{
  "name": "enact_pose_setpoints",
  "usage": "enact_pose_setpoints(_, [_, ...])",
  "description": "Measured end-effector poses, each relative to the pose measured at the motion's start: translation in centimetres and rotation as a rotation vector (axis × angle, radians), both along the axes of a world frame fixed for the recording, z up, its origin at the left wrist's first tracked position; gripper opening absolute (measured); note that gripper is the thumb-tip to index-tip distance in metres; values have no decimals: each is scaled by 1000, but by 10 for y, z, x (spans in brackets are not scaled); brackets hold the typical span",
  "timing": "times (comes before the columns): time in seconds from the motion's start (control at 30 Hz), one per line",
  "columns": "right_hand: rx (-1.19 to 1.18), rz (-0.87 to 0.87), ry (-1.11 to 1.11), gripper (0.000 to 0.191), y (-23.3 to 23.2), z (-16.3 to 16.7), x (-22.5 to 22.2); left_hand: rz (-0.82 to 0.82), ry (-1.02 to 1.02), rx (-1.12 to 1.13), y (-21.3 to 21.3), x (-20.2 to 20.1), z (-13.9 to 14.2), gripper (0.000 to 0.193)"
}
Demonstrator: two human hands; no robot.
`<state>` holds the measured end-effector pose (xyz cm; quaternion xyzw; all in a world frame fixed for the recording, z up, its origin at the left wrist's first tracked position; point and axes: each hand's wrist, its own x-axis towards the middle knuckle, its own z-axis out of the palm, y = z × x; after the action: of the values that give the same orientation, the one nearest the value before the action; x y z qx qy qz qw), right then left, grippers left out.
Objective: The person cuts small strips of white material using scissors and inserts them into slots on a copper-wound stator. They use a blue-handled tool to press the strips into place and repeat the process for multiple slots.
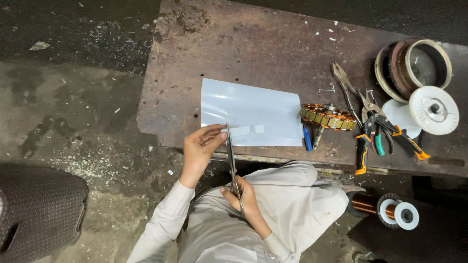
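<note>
Right hand [242,196] grips scissors [232,165], blades pointing away toward white sheet [251,111]; left hand [201,146], nearer it, pinches the sheet's near edge.

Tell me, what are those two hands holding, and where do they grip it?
The right hand holds scissors by the handles. The left hand pinches a small white strip by its end, at the blades.

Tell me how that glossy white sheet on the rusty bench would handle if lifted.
The glossy white plastic sheet looks thin, so probably floppy and light. Its shine suggests slippery. It already overhangs the rusty metal bench edge, so it may slide.
</note>
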<state>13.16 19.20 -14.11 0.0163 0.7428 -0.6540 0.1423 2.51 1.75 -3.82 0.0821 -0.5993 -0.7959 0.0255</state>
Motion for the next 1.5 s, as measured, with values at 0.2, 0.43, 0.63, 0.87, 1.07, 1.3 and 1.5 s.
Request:
enact_pose_setpoints(0.2, [23,20,6,39,0,0,0,-8,-32,-13,0,2,3,28])
enact_pose_setpoints(0.43, [14,-16,56,33,0,-11,7,-6,-32,38,0,2,-6,28])
enact_pose_setpoints(0.63, [-79,-9,18,33,1,-5,12,-17,-28,73,0,4,-7,29])
enact_pose_setpoints(0.87, [171,-109,-89,33,20,74,-12,48,71,-258,-4,5,4,18])
enact_pose_setpoints(1.07, [758,-211,609,39,41,135,-70,-91,108,-14,5,-2,1,22])
enact_pose_setpoints(1.3, [910,-163,533,37,36,150,-113,-133,79,80,32,-12,1,34])
enact_pose_setpoints(1.5, [603,-189,638,28,32,146,-93,-238,4,110,46,-14,5,24])
